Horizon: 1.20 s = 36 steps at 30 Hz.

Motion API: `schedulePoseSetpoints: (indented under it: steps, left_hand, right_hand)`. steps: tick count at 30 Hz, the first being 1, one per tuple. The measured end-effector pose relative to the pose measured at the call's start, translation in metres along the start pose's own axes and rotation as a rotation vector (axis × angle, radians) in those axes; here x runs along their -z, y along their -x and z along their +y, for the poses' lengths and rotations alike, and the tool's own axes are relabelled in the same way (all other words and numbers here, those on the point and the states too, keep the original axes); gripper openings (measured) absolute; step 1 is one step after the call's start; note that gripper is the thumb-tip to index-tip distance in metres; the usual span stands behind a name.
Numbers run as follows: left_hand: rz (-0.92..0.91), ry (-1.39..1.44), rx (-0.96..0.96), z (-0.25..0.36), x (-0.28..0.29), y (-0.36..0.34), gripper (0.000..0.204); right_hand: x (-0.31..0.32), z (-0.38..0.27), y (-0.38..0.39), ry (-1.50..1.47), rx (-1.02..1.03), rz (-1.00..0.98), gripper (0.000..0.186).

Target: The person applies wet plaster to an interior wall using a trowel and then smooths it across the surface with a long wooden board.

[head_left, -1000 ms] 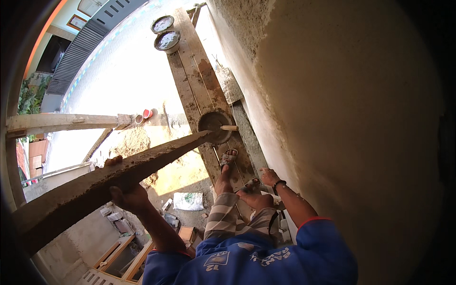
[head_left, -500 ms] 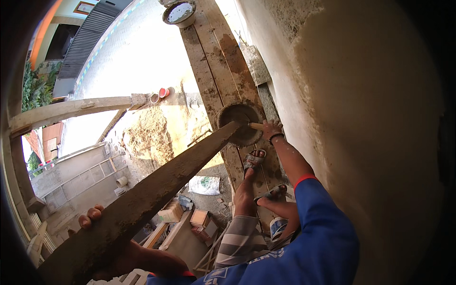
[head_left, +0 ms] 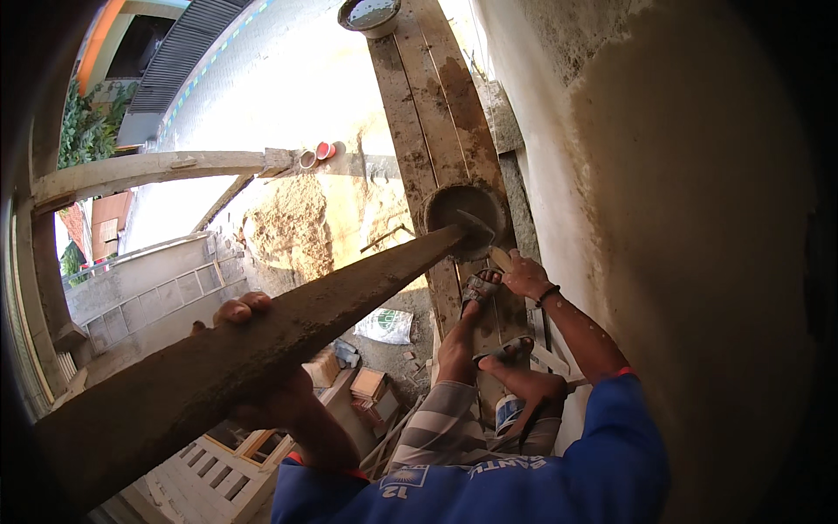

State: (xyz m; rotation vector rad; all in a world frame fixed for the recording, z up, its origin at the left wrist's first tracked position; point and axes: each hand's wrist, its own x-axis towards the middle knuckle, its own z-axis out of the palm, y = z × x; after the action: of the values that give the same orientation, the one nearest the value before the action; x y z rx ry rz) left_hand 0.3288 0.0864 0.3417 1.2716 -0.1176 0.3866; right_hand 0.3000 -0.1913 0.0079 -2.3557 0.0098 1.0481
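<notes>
My left hand (head_left: 292, 397) grips a long, mortar-smeared wooden board (head_left: 340, 301), with fingertips showing over its upper edge. The board slants from the lower left up to the right, and its far end hangs over a round basin (head_left: 434, 208) of grey mortar. My right hand (head_left: 526, 278) is closed around the wooden handle of a trowel (head_left: 477, 224). The trowel's metal blade lies close by the board's far end, over the basin; whether they touch is hard to tell. The basin stands on the scaffold planks (head_left: 425, 144), just beyond my sandalled feet.
A second basin (head_left: 372, 16) holding liquid stands farther along the planks. The plastered wall (head_left: 690, 262) rises close on my right. Below lie a sand pile (head_left: 288, 227), a white sack (head_left: 385, 326) and stacked tiles (head_left: 370, 384). A timber beam (head_left: 157, 175) crosses at left.
My left hand has come up and to the right with the board. My right hand has drawn nearer to me with the trowel, whose blade now shows by the board's end. The view has shifted.
</notes>
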Motion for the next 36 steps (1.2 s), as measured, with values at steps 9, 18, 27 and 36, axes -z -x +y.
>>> schedulePoseSetpoints:
  steps: [9,18,27,36]
  left_hand:
    - [0.031,-0.189,0.032,-0.021,-0.023,0.017,0.082]
    - [-0.012,-0.125,0.04,-0.012,-0.048,0.036,0.084]
    - [0.112,-0.232,-0.108,0.006,-0.062,0.032,0.085]
    - [0.183,-0.126,-0.181,0.05,-0.048,0.003,0.078]
  right_hand:
    - [0.13,-0.135,0.261,-0.741,0.639,0.27,0.059]
    - [0.182,-0.181,0.358,-0.607,1.013,0.246,0.063]
    - [0.106,-0.135,0.284,-0.443,0.482,0.112,0.062]
    - [-0.032,-0.057,0.115,-0.328,0.318,0.192,0.059]
